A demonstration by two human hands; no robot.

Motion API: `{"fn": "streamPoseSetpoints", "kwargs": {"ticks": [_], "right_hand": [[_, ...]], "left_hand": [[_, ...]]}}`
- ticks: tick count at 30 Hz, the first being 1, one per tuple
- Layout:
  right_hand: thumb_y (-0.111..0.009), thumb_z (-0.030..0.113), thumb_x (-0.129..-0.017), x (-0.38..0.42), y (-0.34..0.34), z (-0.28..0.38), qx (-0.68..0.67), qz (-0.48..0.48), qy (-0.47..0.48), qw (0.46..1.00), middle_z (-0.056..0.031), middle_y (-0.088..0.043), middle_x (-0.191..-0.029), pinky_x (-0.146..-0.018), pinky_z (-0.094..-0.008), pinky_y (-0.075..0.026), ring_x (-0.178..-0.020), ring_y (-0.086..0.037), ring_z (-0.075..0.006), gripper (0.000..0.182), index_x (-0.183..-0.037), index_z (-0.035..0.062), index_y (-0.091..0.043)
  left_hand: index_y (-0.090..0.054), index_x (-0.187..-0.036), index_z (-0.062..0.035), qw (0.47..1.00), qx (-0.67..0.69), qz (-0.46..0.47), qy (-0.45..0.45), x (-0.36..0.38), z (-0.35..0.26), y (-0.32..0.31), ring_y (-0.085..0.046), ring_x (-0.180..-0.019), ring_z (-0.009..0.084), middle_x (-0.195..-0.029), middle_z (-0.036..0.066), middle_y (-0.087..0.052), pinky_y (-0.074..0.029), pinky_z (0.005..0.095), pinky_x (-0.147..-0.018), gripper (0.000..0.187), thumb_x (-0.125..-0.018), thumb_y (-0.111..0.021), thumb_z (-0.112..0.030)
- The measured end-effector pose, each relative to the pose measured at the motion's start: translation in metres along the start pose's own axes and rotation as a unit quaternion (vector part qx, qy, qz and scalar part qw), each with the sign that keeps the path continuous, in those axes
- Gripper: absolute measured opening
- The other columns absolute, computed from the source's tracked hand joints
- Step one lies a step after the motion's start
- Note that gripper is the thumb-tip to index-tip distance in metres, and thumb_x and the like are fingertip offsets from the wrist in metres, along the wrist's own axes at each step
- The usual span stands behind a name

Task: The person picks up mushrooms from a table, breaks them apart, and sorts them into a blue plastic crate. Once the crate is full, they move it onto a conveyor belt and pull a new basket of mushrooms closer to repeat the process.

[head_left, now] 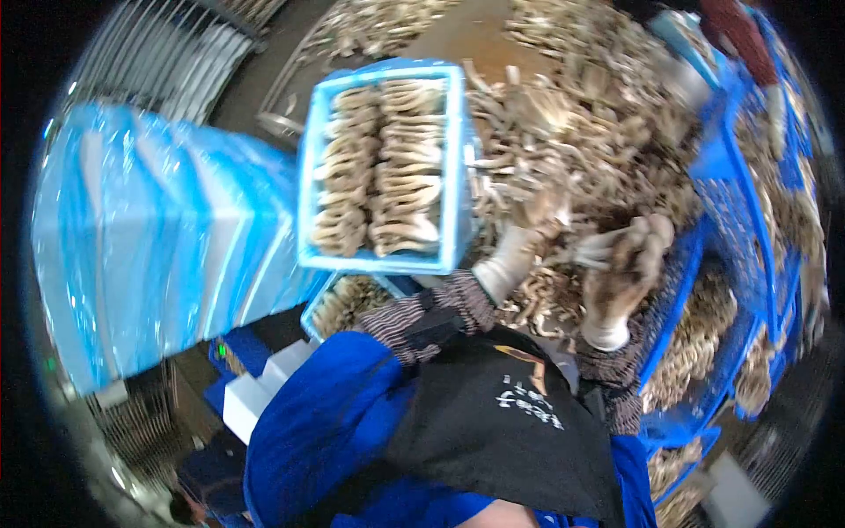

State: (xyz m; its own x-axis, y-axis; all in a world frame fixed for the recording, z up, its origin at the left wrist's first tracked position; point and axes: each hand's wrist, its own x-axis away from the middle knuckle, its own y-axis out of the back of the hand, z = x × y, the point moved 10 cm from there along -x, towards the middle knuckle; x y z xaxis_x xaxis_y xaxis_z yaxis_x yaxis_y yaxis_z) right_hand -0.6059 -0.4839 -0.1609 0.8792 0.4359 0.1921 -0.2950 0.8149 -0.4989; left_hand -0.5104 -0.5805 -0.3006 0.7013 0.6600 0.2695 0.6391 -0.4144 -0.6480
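Observation:
A large heap of loose pale-stemmed, brown-capped mushrooms (590,114) covers the work surface in front of me. My left hand (515,255), in a soiled white glove, reaches into the near side of the heap, its fingers blurred among the mushrooms. My right hand (625,273), also gloved, is closed at the heap's right side, with pale mushroom stems (591,250) sticking out on its left. Left of the heap stands a light-blue lined box (307,176) holding mushrooms stacked in two neat columns.
Blue plastic baskets (731,176) with mushrooms line the right side. Tall stacked white boxes in blue film (167,238) stand at the left. Below the filled box sits another mushroom container (312,321). Another person's sleeve (738,35) shows at upper right.

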Motion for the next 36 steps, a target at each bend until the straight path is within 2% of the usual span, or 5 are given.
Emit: {"fn": "streamPoseSetpoints", "kwargs": {"ticks": [2, 5, 12, 26, 36], "right_hand": [[-0.054, 0.0, -0.089, 0.005, -0.056, 0.015, 0.351, 0.252, 0.31, 0.847, -0.01, -0.054, -0.128, -0.092, -0.0287, -0.045, -0.107, -0.055, -0.0181, 0.017, -0.105, -0.0002, -0.059], [-0.048, 0.0, -0.088, 0.052, -0.123, -0.083, 0.194, 0.413, -0.181, 0.871, -0.0033, -0.054, -0.114, -0.091, -0.0256, -0.046, -0.105, -0.055, -0.0132, 0.031, -0.119, -0.0006, -0.052], [-0.077, 0.018, -0.075, 0.147, -0.195, -0.204, 0.544, 0.615, 0.19, 0.538, -0.0206, -0.063, -0.109, -0.081, -0.0458, -0.051, -0.098, -0.061, -0.0397, 0.064, -0.129, 0.0001, -0.049], [-0.069, 0.014, -0.08, 0.151, -0.164, -0.203, 0.582, 0.586, 0.274, 0.492, -0.0126, -0.057, -0.09, -0.068, -0.0436, -0.051, -0.081, -0.062, -0.0309, 0.024, -0.103, 0.0055, -0.067], [-0.065, 0.019, -0.093, 0.034, 0.033, -0.03, 0.126, 0.025, 0.041, 0.991, -0.0093, -0.049, -0.135, -0.095, -0.0454, -0.052, -0.121, -0.053, -0.0261, 0.052, -0.139, 0.0145, -0.041]], "left_hand": [[-0.044, -0.142, -0.0076, 0.965, -0.198, 0.085, -0.146, 0.009, -0.015, -0.013, -0.054, -0.119, 0.0163, -0.142, 0.006, -0.048, -0.05, 0.0321, -0.096, 0.052, -0.093, -0.06, -0.002], [-0.043, -0.142, -0.0092, 0.994, -0.026, 0.077, -0.079, 0.002, 0.029, 0.008, -0.053, -0.122, 0.0189, -0.142, 0.007, -0.047, -0.049, 0.0339, -0.098, 0.052, -0.093, -0.057, 0.002], [-0.043, -0.141, -0.0091, 0.993, 0.091, 0.072, -0.022, 0.036, 0.047, 0.004, -0.053, -0.121, 0.0192, -0.141, 0.007, -0.048, -0.049, 0.034, -0.098, 0.052, -0.093, -0.057, 0.003], [-0.045, -0.139, -0.0088, 0.99, 0.125, 0.056, -0.011, 0.058, 0.033, 0.025, -0.054, -0.12, 0.0197, -0.138, 0.007, -0.05, -0.049, 0.0343, -0.098, 0.051, -0.092, -0.057, 0.006], [-0.05, -0.131, -0.0083, 0.971, 0.221, 0.084, 0.027, 0.018, 0.047, 0.021, -0.059, -0.111, 0.0186, -0.121, 0.006, -0.06, -0.05, 0.0328, -0.097, 0.049, -0.087, -0.061, 0.01]]}}
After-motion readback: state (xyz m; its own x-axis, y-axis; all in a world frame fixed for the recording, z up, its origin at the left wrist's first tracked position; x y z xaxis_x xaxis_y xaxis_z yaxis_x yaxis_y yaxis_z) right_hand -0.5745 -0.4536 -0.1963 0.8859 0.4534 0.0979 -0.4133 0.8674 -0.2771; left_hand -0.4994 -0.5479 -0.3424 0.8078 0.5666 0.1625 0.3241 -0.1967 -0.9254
